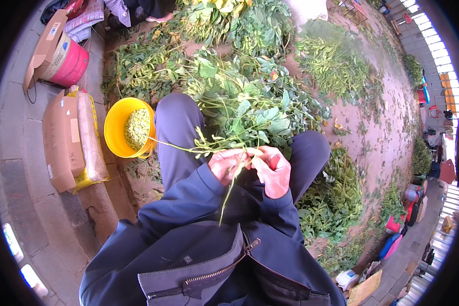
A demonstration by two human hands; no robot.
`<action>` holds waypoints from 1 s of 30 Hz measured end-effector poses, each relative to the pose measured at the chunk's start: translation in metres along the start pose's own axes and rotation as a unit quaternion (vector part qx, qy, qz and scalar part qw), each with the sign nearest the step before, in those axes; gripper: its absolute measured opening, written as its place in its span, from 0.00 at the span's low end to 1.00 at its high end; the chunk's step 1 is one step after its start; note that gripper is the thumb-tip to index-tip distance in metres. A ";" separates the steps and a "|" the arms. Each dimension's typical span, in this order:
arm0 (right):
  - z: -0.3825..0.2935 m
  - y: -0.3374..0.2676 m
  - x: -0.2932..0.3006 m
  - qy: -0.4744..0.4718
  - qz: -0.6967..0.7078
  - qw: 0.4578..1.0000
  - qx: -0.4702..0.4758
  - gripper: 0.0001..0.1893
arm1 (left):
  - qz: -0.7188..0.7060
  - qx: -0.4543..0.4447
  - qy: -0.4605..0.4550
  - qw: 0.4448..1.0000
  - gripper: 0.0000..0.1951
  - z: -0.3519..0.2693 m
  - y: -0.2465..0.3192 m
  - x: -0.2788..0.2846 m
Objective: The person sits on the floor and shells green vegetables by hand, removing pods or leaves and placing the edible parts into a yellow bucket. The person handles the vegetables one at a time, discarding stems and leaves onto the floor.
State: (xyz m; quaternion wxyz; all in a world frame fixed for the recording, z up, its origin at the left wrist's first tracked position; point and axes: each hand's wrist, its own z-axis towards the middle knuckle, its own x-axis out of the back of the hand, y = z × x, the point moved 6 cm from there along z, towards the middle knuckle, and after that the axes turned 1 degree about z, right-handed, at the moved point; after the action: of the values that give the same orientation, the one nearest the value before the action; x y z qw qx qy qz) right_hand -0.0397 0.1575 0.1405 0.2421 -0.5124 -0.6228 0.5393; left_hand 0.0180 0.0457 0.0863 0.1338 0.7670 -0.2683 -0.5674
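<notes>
Over my lap, my left hand point(228, 163) is closed on a green bean plant stem point(176, 146) that carries pods and leaves. Close beside it, my right hand point(271, 170) pinches a pale green pod point(253, 151) between thumb and fingers. Something red shows at one finger of that hand. A thin stalk hangs below the two hands. Left of my knee, a yellow bucket point(113, 128) holds many shelled green beans point(137, 129). Leafy plants with pods point(248, 99) lie heaped between and beyond my knees.
Cardboard boxes point(59, 143), a wrapped bundle point(91, 137) and a pink and white tub point(70, 63) line the paved ledge at left. More plant heaps point(331, 195) lie on the earth floor at right. Part of another person point(132, 11) shows at the top left.
</notes>
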 end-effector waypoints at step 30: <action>-0.009 0.001 -0.020 0.033 -0.344 0.912 0.220 0.07 | 0.020 -0.069 0.091 0.993 0.17 0.012 -0.014 0.033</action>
State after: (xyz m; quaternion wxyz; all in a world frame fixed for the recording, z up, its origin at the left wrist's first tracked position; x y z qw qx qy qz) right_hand -0.0240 0.1434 0.1471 0.5396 -0.2178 -0.6179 0.5287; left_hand 0.0174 0.0399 0.0491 0.2213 0.7990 -0.2305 -0.5094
